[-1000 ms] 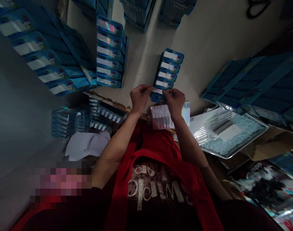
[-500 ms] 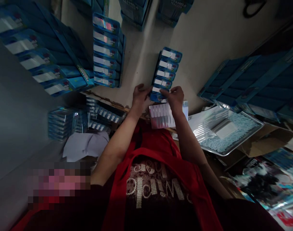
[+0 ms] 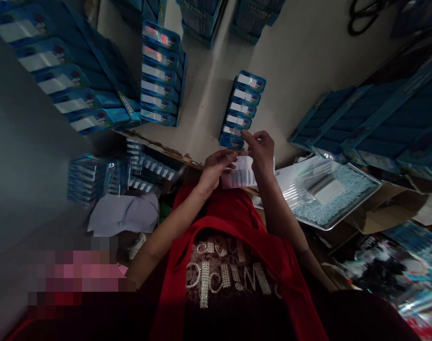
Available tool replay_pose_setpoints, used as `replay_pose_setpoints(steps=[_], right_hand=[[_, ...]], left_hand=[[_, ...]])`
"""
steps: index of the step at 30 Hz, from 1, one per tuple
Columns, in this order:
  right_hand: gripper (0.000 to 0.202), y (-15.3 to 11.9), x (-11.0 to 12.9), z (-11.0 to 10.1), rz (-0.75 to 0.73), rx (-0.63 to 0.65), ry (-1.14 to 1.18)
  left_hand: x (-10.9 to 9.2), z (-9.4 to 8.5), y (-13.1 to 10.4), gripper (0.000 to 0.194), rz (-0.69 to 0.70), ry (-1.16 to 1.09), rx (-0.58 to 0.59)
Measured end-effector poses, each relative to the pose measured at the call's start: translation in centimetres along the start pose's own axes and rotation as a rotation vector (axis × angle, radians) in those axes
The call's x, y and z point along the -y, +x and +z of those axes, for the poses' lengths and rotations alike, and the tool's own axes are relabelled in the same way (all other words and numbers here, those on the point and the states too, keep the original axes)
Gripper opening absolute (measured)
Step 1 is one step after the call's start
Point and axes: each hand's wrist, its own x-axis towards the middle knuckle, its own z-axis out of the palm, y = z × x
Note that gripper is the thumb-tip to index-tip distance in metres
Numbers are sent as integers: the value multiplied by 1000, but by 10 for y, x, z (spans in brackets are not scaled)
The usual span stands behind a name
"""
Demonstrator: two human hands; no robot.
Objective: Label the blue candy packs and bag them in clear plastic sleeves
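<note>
A short row of blue packs with white labels [image 3: 241, 108] lies on the pale table in front of me. Nearer my body is a whitish sheet of label strips [image 3: 240, 177] at the table's edge, partly covered by my hands. My left hand [image 3: 216, 169] is over the sheet's left side, its fingers drawn together; whatever they hold is too small to make out. Just beyond the sheet's right part, my right hand [image 3: 261, 149] has its thumb and forefinger close to the nearest packs, and its fingertips are too dim to read clearly.
Stacked blue packs [image 3: 161, 76] stand left of the row, with larger stacks [image 3: 372, 123] at right. A metal tray [image 3: 338, 220] holds pale blue bits and a white block. Black scissors [image 3: 363, 16] lie at the upper right. A blurred-out person is at lower left.
My left hand has left the lower end of the pack row and come down to the label sheet. My right hand has shifted slightly, and its fingers have come off the lowest pack.
</note>
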Motion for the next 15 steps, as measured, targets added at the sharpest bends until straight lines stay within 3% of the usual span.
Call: replay_pose_setpoints(steps=[4, 8, 10, 15], right_hand=[[58, -12, 4, -1, 117, -36, 143], [56, -22, -4, -13, 111, 61, 285], [55, -25, -10, -15, 123, 49, 278], [46, -23, -19, 4, 32, -158, 184]], left_hand=[[0, -6, 9, 56, 37, -1, -58], [-5, -22, 11, 43, 148, 100, -107], [-10, -28, 12, 32, 221, 234, -140], [-31, -35, 24, 17, 456, 714, -244]])
